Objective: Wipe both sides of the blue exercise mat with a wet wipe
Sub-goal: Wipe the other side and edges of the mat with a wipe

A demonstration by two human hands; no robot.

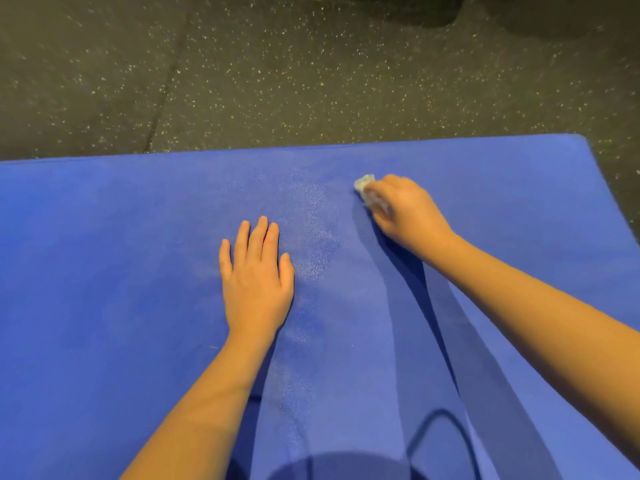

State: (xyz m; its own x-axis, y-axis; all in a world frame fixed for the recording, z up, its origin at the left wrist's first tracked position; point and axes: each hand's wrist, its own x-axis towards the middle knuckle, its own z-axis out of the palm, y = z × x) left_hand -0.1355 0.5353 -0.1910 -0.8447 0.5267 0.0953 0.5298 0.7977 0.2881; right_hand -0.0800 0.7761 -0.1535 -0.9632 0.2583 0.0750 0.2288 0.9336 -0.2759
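The blue exercise mat [104, 258] lies flat on the floor and fills the lower two thirds of the view. My left hand [256, 278] rests flat on its middle, fingers straight and pointing away from me. My right hand [405, 211] is further out and to the right, fingers curled round a small crumpled white wet wipe [364, 183] that it presses onto the mat. Only the wipe's far end pokes out beyond the fingers. A paler, shiny damp patch [315, 237] shows on the mat between the two hands.
Dark speckled rubber flooring [277, 71] lies beyond the mat's far edge and past its right corner [585, 140]. A dark object [426, 8] sits at the top edge of the view. Shadows of my arms and head fall on the near mat.
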